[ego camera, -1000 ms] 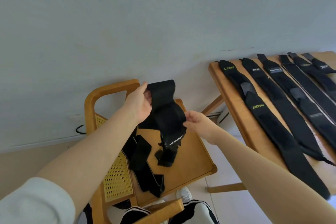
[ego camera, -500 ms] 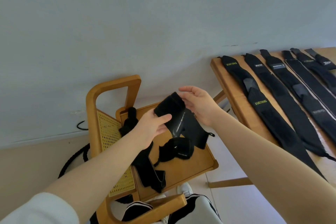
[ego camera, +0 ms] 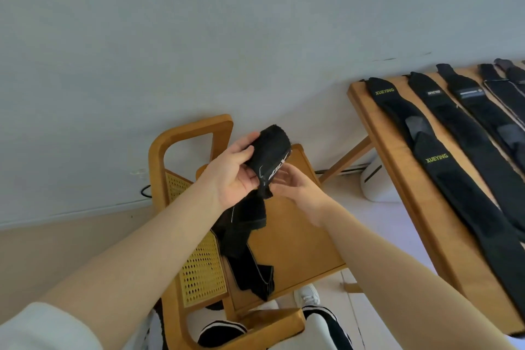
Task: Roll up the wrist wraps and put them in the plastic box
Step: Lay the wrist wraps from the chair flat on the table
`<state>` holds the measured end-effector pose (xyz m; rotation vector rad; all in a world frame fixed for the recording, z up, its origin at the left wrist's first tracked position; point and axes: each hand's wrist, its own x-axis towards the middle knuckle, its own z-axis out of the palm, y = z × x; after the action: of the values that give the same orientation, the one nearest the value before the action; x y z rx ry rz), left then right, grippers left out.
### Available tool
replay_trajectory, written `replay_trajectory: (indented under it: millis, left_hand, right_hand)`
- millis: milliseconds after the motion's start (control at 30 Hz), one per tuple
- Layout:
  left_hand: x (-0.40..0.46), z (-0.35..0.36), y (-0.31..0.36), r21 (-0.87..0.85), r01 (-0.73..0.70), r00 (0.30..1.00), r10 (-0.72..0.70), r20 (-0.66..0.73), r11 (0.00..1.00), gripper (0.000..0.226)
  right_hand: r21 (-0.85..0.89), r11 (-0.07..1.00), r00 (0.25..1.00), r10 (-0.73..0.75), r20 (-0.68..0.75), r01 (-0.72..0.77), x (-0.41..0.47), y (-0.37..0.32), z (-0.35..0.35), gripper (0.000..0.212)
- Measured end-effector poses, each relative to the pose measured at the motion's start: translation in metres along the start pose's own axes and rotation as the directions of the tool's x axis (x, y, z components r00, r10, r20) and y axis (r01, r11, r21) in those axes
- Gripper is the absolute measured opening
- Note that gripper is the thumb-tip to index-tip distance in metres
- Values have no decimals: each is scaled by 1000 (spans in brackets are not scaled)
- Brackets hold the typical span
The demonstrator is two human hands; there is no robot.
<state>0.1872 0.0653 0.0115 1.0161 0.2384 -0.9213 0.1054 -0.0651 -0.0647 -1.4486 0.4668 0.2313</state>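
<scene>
A black wrist wrap [ego camera: 270,155] is partly rolled into a thick coil above the chair seat. My left hand [ego camera: 233,176] grips the roll from the left, thumb over its top. My right hand [ego camera: 292,183] sits under the roll's lower end, fingers curled against the fabric. The loose tail [ego camera: 244,224] of the wrap hangs down from my left hand onto the seat. Several more black wrist wraps [ego camera: 443,162] lie flat in a row on the wooden table at the right. No plastic box is in view.
A wooden chair [ego camera: 301,241] with a cane side panel [ego camera: 199,267] stands below my hands, close to the grey wall. The wooden table [ego camera: 397,179] runs along the right. A white appliance [ego camera: 375,182] sits on the floor beneath it.
The wrap has been wound further into a thicker roll and lifted slightly. My right hand moved from its top down to its lower end. The camera view shifted left.
</scene>
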Motion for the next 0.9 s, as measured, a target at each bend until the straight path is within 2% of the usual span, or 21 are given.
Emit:
replay_trajectory:
  millis: [67,133,233,333,400,433,467,500,533,567,633,667,700,800,900]
  left_hand:
    - [2,-5,4,-30,-21,998,19,-53,999,31]
    - [6,-13,9,-64,-52,992,44,-118,997,29]
    - [14,-35,12,-20,-85,976,79,-205,996,29]
    - [17,-58,6,151,75,962,-31,-271,986,42]
    - [15,-64,1,353,251,935,-132,-328,901,44]
    - [15,-62,1,522,314,927,-136,-350,793,41]
    - [15,-60,1,708,330,931,-92,-354,624,39]
    - [16,-56,2,859,280,949,10,-314,429,40]
    - [19,-53,2,950,162,972,126,-200,267,42]
    - [21,-49,2,981,16,981,189,-53,194,42]
    - [19,-38,2,939,-265,958,171,230,219,34]
    - [19,-36,0,914,-349,933,170,317,207,31]
    - [19,-34,-1,913,-380,918,184,351,151,34]
    - [18,-26,3,905,-424,876,246,416,-22,68]
    - [15,-12,10,884,-454,874,138,466,-110,67]
  right_hand:
    - [-3,1000,1000,-16,-13,15,7,-4,5,35]
    - [-111,993,998,-39,-49,34,10,-7,7,23]
    - [-208,976,991,-87,-103,64,12,-12,4,23]
    - [-305,943,991,-136,17,135,11,-27,-6,24]
    - [-415,889,979,-154,130,195,9,-42,-11,19]
    - [-493,839,970,-159,182,230,9,-51,-13,17]
    - [-567,781,960,-155,232,263,9,-59,-14,16]
    - [-631,721,952,-143,270,287,9,-66,-14,15]
    - [-679,668,946,-129,297,304,9,-74,-14,13]
    - [-713,628,944,-116,309,310,8,-81,-14,10]
    - [-748,590,946,-94,310,304,6,-95,-15,6]
    - [-760,580,949,-81,306,295,5,-101,-16,8]
    - [-774,565,950,-63,305,286,4,-107,-18,10]
    - [-832,488,952,5,306,264,2,-117,-21,22]
    - [-894,368,947,88,308,257,2,-118,-18,32]
